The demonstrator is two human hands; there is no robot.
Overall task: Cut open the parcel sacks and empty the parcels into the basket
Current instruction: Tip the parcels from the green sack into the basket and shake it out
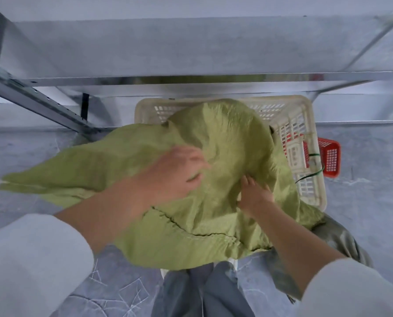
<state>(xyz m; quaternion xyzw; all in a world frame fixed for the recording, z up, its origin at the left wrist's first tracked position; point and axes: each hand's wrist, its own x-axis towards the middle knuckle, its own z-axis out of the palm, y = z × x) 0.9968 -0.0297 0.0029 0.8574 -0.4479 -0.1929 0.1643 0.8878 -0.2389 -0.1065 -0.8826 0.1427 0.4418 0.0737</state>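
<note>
We note a green sack [127, 161] draped limp over the near side of a white basket [305, 124], its left end trailing out above the grey floor [19, 138]. The left hand [175, 170] lies on the sack's upper face, blurred; we cannot tell whether it grips. The right hand [255, 193] is closed on a fold of the sack near the basket's rim. A small red basket [329, 157] sits just beside the white one, on its right. No parcels are discernible.
</note>
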